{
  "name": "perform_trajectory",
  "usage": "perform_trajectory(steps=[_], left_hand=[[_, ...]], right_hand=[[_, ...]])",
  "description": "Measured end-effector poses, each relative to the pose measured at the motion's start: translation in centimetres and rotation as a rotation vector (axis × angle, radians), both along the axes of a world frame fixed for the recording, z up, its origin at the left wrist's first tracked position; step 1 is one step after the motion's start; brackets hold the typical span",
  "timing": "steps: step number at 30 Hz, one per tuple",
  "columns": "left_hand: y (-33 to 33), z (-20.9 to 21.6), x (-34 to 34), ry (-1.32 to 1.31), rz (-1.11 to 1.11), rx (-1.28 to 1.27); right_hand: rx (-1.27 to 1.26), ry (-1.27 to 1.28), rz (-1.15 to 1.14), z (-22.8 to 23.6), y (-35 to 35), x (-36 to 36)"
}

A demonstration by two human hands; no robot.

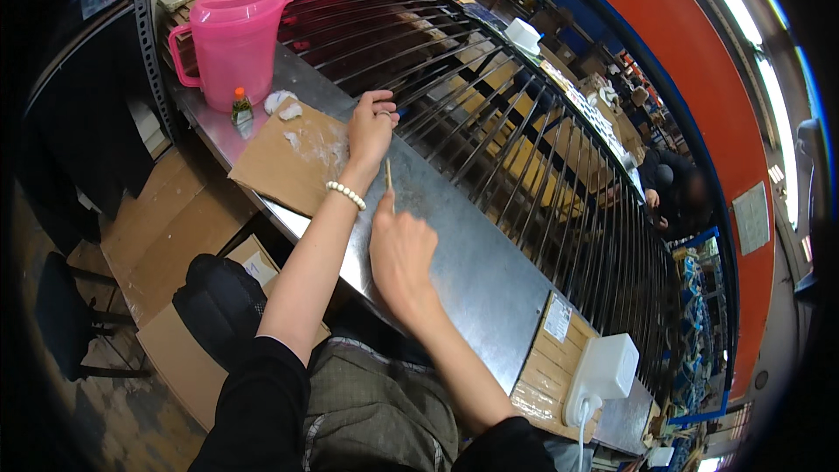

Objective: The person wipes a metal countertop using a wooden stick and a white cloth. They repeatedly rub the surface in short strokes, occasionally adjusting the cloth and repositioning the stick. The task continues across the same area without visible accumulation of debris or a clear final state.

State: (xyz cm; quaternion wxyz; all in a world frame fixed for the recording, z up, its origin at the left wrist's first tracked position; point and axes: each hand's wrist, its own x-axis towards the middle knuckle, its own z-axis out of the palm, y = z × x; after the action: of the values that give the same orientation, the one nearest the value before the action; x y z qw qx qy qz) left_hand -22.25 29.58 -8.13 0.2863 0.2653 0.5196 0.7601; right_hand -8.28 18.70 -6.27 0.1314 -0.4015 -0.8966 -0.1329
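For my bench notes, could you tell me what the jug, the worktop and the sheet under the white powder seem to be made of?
The jug looks like translucent pink plastic: light glows through its walls. The worktop seems sheet metal, dull grey with a mottled sheen. The sheet appears to be plain brown cardboard, matte and flat-edged.

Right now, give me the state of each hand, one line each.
Left hand: curled closed on the grey metal bench top; any item inside cannot be told.
Right hand: closed, pinching a thin pale wooden stick upright.
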Motion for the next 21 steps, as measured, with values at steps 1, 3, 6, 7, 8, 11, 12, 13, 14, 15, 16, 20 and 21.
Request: perform_trajectory(steps=[1, 3, 6, 7, 8, 11, 12, 13, 14, 15, 16, 20, 21], left_hand=[[0.2, -0.1, -0.3, 0.004, 0.025, 0.026], [0.4, -0.5, -0.5, 0.005, 0.057, 0.068], [0.6, -0.4, 0.2, -0.031, 0.022, 0.071], [0.6, -0.4, -0.3, -0.047, 0.031, 0.062], [0.4, -0.5, -0.7, -0.032, 0.038, 0.039], [0.2, -0.2, -0.4, 0.026, -0.001, -0.007], [0.3, 0.1, -0.1, 0.014, 0.009, 0.027], [0.5, 0.3, 0.1, 0.004, 0.018, 0.055], [0.6, 0.5, 0.5, -0.007, 0.025, 0.084], [0.5, 0.4, 0.0, -0.006, 0.026, 0.063], [0.3, 0.0, -0.2, -0.015, 0.032, 0.042], [0.5, -0.6, -0.6, 0.028, 0.044, 0.034], [0.7, -0.6, -0.3, 0.013, 0.04, 0.05]], right_hand=[[-0.045, 0.019, 0.004, 0.2, 0.2, -0.1], [-0.145, 0.048, -0.005, 0.9, 0.9, 0.8], [-0.165, 0.046, -0.109, 0.9, 2.3, 0.7], [-0.171, 0.021, -0.115, 0.9, 2.3, -0.2], [-0.022, 0.024, 0.05, 0.6, 0.5, 0.0], [-0.024, 0.043, 0.055, 0.0, 0.6, 1.1], [-0.021, 0.065, 0.024, 0.3, 1.7, 1.4], [-0.023, 0.089, -0.008, 0.5, 3.2, 1.4], [-0.023, 0.112, -0.042, 0.6, 3.7, 1.5], [-0.023, 0.077, -0.039, 0.4, 2.8, 0.9], [-0.022, 0.032, -0.031, 0.2, 0.8, 0.6], [-0.06, 0.034, -0.067, 0.6, 0.4, 2.1], [-0.099, 0.083, -0.096, 0.8, 1.9, 2.5]])
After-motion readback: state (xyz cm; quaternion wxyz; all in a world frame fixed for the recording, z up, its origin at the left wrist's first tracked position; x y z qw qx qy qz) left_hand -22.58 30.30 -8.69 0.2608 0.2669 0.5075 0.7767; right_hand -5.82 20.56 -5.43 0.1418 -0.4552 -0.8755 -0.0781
